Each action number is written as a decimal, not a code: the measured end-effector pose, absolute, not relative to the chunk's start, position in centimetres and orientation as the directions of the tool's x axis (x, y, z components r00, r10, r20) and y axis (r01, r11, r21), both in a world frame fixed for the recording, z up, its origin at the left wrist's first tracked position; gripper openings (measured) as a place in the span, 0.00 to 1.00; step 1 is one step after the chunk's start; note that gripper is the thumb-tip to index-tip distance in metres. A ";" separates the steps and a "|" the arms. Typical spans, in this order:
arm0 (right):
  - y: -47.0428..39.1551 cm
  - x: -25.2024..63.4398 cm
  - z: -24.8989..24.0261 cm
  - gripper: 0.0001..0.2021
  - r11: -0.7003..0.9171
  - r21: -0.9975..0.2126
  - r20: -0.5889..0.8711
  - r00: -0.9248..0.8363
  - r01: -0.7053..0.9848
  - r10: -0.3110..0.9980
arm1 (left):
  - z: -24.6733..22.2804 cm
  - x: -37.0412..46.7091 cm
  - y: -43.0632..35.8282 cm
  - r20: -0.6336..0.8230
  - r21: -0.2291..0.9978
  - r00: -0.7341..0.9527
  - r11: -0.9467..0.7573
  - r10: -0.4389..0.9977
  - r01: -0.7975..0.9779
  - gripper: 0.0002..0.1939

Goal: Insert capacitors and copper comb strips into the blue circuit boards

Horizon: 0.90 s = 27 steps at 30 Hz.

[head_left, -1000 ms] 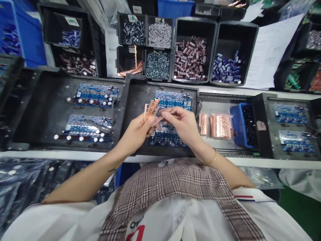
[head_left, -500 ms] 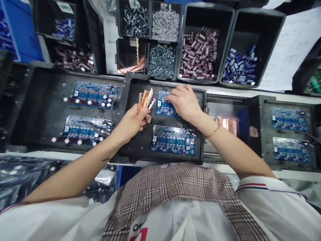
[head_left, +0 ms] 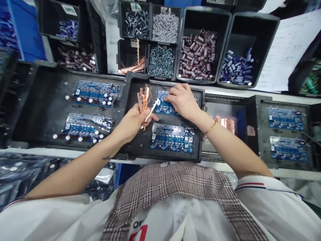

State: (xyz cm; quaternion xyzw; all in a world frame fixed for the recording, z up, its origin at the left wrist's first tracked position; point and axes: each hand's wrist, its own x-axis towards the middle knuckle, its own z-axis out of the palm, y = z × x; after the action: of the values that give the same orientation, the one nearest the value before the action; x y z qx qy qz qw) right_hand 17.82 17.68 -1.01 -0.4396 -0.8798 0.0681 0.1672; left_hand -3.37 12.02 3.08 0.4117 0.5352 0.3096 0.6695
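Observation:
My left hand (head_left: 140, 118) is closed around a fanned bunch of copper strips (head_left: 143, 100) with toothed edges. One bright strip sticks out to the right, towards the upper blue circuit board (head_left: 160, 106). Over that board, my right hand (head_left: 182, 99) is bent down with thumb and fingers pinched at its surface. Whatever lies between those fingertips is too small or hidden to make out. The right hand covers much of the board's right half. Just below it, a second circuit board (head_left: 172, 138) lies flat in the same black tray (head_left: 135, 152).
Behind the tray stand black bins of parts: copper strips (head_left: 132, 67), small dark green parts (head_left: 162, 62), brown capacitors (head_left: 197, 55) and blue capacitors (head_left: 234, 67). A left tray (head_left: 25, 124) and a right tray (head_left: 263, 147) hold more circuit boards.
The copper strips in my left hand have spread into a wider fan, with one swung out to the right and its fingers loosened a little. My right hand stays over the upper board.

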 end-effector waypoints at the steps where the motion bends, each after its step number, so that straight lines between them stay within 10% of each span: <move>1: 17.3 17.5 -0.5 0.11 0.578 -0.358 0.237 -0.527 0.733 0.816 | 3.1 -3.2 11.9 -0.464 0.879 0.228 0.477 0.856 -0.005 0.09; 5: 15.0 15.9 2.1 0.12 0.321 -0.855 0.195 -0.322 0.407 0.926 | 3.4 -2.1 11.5 -0.392 0.898 0.257 0.428 0.884 -0.103 0.14; 8: 13.8 15.8 3.2 0.13 0.152 -0.975 0.122 -0.182 0.162 0.976 | 3.6 -2.2 11.3 -0.354 0.916 0.237 0.387 0.905 -0.109 0.14; 18: 14.9 15.7 -1.1 0.11 0.476 -0.346 0.113 -0.468 0.808 0.877 | 3.3 -3.9 11.2 -0.529 0.845 0.235 0.482 0.815 0.230 0.08; 27: 14.6 15.9 0.1 0.10 0.425 -0.473 0.107 -0.429 0.772 0.897 | 3.8 -4.5 9.5 -0.536 0.843 0.180 0.535 0.825 0.061 0.07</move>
State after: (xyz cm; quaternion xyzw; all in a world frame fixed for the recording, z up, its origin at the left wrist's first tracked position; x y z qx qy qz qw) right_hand 15.87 14.59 0.14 -0.5052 -0.8259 0.1793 0.1746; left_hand -4.49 9.48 3.79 0.3871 0.5720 0.2878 0.6634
